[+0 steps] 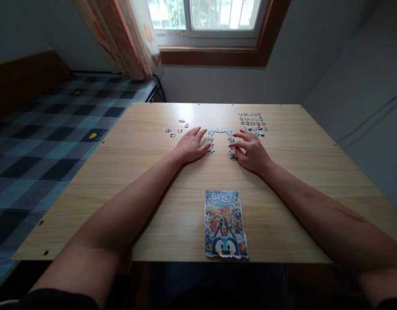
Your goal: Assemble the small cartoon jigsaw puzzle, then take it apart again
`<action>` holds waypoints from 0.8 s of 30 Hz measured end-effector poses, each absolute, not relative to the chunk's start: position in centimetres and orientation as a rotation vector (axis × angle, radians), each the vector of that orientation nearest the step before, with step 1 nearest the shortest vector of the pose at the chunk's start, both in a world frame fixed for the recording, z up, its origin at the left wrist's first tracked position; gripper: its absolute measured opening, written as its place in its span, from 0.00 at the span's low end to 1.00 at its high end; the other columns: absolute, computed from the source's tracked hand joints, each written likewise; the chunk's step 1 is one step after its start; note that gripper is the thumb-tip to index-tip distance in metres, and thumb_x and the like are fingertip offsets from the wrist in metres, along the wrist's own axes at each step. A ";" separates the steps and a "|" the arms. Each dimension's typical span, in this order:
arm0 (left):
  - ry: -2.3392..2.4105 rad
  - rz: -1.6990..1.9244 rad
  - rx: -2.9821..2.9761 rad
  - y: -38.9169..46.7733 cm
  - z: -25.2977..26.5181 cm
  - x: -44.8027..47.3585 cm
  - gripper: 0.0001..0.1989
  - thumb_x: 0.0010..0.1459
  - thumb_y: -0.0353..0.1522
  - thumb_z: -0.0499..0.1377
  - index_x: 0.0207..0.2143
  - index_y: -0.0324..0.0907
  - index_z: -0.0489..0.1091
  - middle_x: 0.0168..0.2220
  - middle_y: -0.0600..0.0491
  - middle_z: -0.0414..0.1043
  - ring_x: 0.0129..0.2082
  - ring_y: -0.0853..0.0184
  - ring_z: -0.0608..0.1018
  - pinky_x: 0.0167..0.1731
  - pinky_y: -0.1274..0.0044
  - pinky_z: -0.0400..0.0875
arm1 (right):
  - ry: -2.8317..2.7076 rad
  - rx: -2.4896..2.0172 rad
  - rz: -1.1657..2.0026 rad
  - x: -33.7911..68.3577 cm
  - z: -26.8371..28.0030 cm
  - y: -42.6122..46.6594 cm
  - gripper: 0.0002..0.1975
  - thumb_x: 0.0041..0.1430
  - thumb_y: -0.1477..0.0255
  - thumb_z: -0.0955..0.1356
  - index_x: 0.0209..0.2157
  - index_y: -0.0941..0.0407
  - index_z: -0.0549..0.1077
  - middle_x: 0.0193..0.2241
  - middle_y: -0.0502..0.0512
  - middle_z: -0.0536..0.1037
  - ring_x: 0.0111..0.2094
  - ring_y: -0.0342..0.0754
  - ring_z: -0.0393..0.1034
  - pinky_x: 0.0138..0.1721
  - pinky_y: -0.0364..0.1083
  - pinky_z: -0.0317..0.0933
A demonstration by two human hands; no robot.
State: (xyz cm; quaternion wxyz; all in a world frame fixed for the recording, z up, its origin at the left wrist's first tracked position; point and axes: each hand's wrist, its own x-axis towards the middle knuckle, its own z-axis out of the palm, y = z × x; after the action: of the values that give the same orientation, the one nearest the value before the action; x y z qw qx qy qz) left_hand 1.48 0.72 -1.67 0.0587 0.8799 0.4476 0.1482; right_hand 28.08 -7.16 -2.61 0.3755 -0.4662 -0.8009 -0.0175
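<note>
A partly joined jigsaw puzzle frame lies on the wooden table, with a top row and two sides and an open bottom. My left hand rests flat beside its left side, fingers spread, thumb touching the lower left pieces. At the right side, my right hand has its fingers apart and slightly bent, the fingertips touching the edge pieces. I see nothing lifted in either hand. Several loose puzzle pieces lie scattered past my left hand. Rows of sorted puzzle pieces are laid out beyond my right hand.
A picture sheet marked "Bluey" lies near the front edge of the table. To the left stands a bed with a checked cover. A curtain and a window are behind the table.
</note>
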 end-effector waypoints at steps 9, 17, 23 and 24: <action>1.343 0.552 2.579 0.6 -1.1 1.6 0.29 0.69 0.43 0.45 0.66 0.36 0.60 0.67 0.40 0.59 0.68 0.55 0.61 0.68 0.64 0.53 | -2.040 -1.181 -0.038 28.1 -2.5 -7.2 0.13 0.59 0.79 0.66 0.40 0.51 0.80 0.52 0.54 0.76 0.63 0.58 0.62 0.63 0.67 0.56; 1.258 0.846 2.478 0.9 -1.1 1.0 0.24 0.71 0.39 0.45 0.61 0.37 0.65 0.63 0.42 0.67 0.64 0.59 0.67 0.65 0.64 0.59 | -2.025 -1.169 -0.025 28.1 -2.4 -7.3 0.14 0.58 0.79 0.66 0.40 0.51 0.80 0.51 0.54 0.77 0.62 0.57 0.63 0.64 0.66 0.56; 1.235 1.056 2.457 0.6 -0.5 1.1 0.22 0.71 0.38 0.43 0.55 0.38 0.70 0.57 0.45 0.73 0.58 0.62 0.72 0.61 0.66 0.64 | -2.024 -1.188 0.010 28.0 -2.1 -7.5 0.14 0.59 0.79 0.66 0.40 0.51 0.80 0.50 0.53 0.77 0.63 0.56 0.62 0.64 0.66 0.55; 1.235 1.110 2.455 0.4 -0.3 1.1 0.22 0.71 0.38 0.42 0.53 0.39 0.71 0.55 0.45 0.75 0.56 0.62 0.73 0.59 0.67 0.66 | -2.023 -1.187 0.011 28.0 -2.0 -7.5 0.14 0.59 0.79 0.66 0.40 0.51 0.80 0.50 0.53 0.77 0.63 0.56 0.62 0.64 0.66 0.55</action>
State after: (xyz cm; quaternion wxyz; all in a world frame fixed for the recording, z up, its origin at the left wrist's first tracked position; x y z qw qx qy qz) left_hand 1.09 0.44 -0.30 0.0888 0.8251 0.4150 0.3730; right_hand 27.99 -7.51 -2.05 0.3875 -0.4666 -0.7951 0.0044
